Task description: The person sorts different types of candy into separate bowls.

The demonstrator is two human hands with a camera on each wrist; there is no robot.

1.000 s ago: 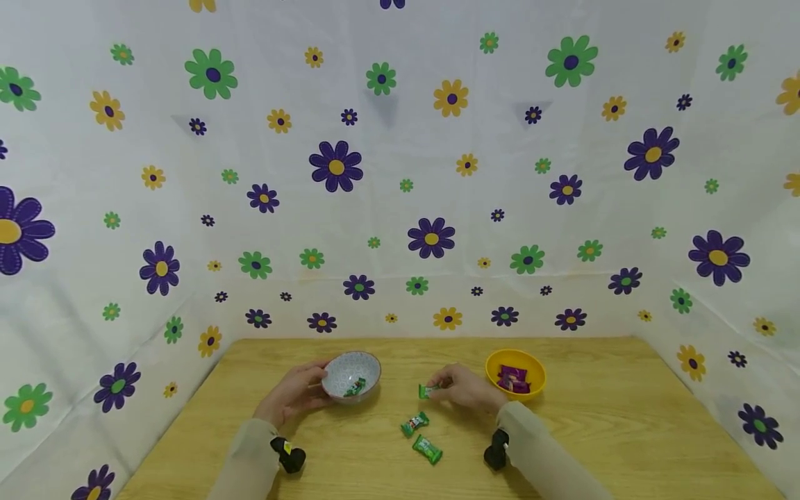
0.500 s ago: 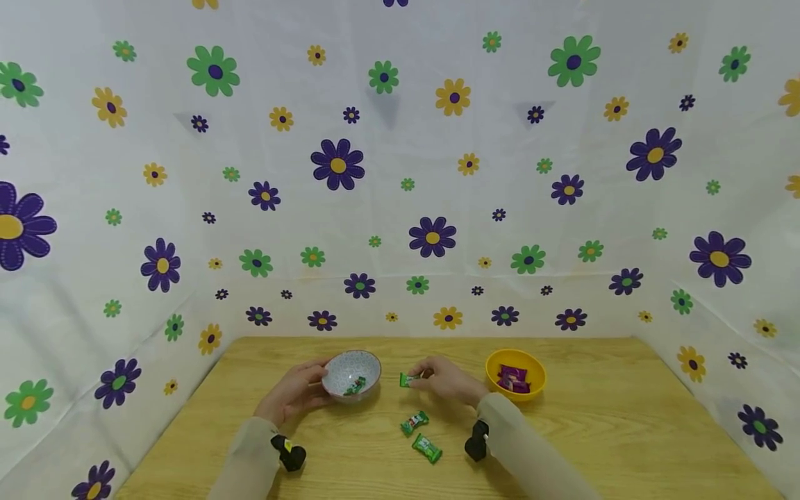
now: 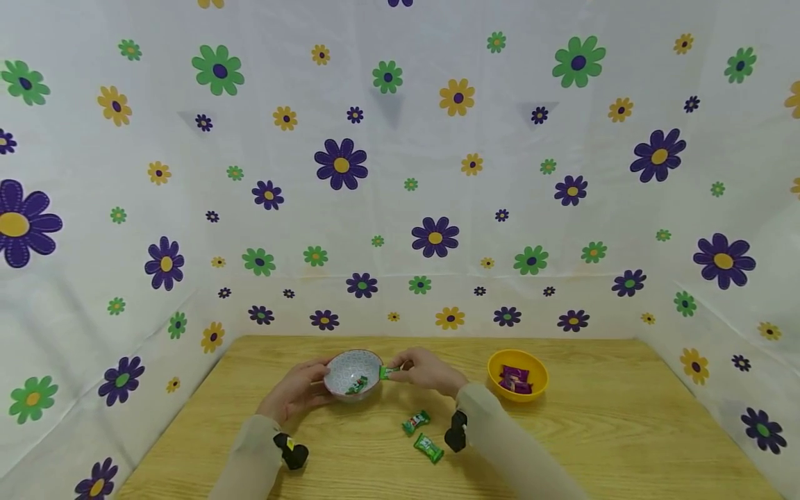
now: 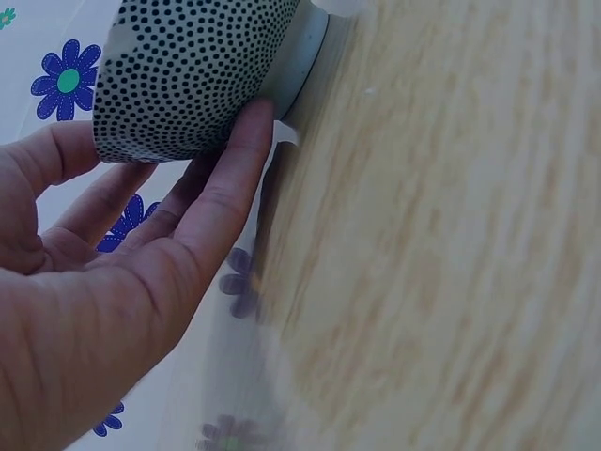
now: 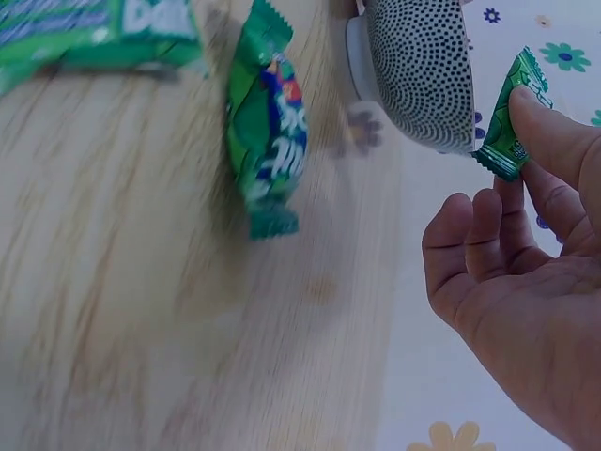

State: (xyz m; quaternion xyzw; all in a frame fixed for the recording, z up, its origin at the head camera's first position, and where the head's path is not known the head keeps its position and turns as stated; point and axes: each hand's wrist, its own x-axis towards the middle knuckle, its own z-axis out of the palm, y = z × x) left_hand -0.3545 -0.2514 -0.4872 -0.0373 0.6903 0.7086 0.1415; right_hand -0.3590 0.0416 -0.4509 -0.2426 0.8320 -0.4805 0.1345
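Observation:
A speckled bowl (image 3: 342, 369) with a reddish rim stands at the left middle of the table, a green-wrapped candy (image 3: 357, 385) inside it. My left hand (image 3: 296, 390) grips its left side; in the left wrist view the thumb is at the rim and the fingers lie under the dotted outer wall (image 4: 188, 75). Between thumb and fingers, my right hand (image 3: 428, 370) pinches another green-wrapped candy (image 5: 512, 122) right at the bowl's right rim. Two more green candies lie on the wood nearer the front, an upper one (image 3: 415, 421) and a lower one (image 3: 428, 448).
A yellow bowl (image 3: 542, 380) holding purple-wrapped candies (image 3: 515, 379) stands to the right, beyond the right forearm. The wooden table (image 3: 625, 423) ends at the back against a white flowered cloth (image 3: 387, 208), which also rises on both sides.
My right hand has carried its green candy leftward across the table up to the speckled bowl's rim. The left hand and the bowl have stayed in place.

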